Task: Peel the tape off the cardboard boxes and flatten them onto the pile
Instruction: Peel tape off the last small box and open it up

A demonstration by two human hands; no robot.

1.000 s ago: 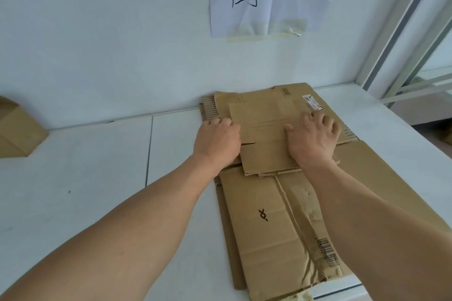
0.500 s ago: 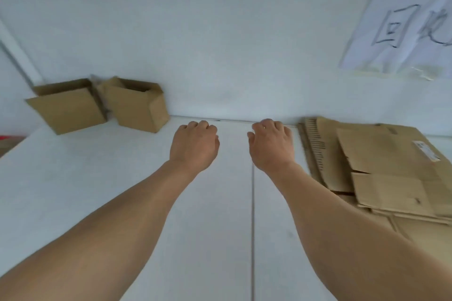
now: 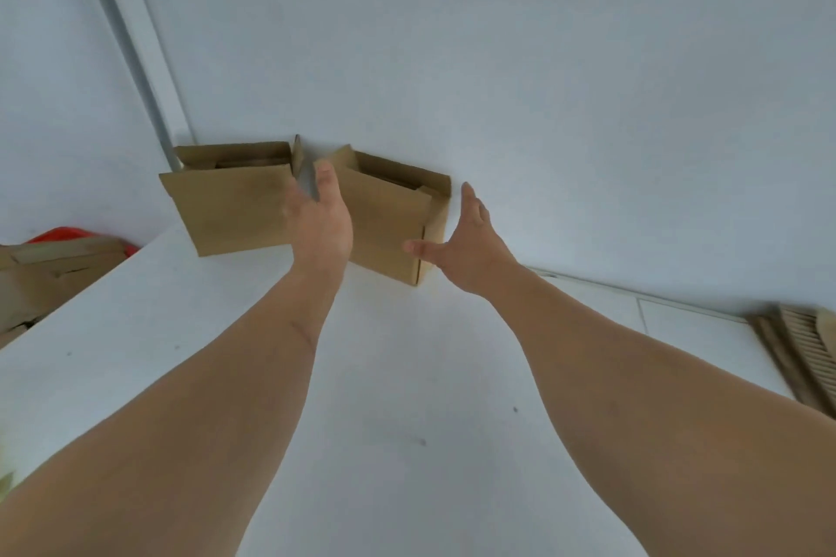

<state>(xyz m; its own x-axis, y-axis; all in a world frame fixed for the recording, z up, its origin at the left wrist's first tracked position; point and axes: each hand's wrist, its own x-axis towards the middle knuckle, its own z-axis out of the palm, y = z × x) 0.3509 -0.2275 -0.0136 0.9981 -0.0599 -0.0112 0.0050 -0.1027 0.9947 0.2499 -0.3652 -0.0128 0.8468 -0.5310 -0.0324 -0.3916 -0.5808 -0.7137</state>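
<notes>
Two brown cardboard boxes stand against the wall at the far side of the white table (image 3: 384, 398), their tops open. The left box (image 3: 230, 208) sits in the corner. The right box (image 3: 389, 222) lies between my two hands. My left hand (image 3: 319, 217) is stretched out with straight fingers at this box's left side. My right hand (image 3: 461, 244) is spread open at its right side, thumb pointing left. Neither hand grips anything. Only the left edge of the flattened cardboard pile (image 3: 805, 357) shows at the far right.
A grey pipe (image 3: 131, 54) runs down the wall corner behind the left box. More cardboard (image 3: 40, 280) and something red (image 3: 68, 234) sit below the table's left edge. The wall stands close behind the boxes.
Both hands have left the flattened pile and travelled left across the table. The view has swung left with them. The hands, loosely curled before, now spread open on either side of the right box.
</notes>
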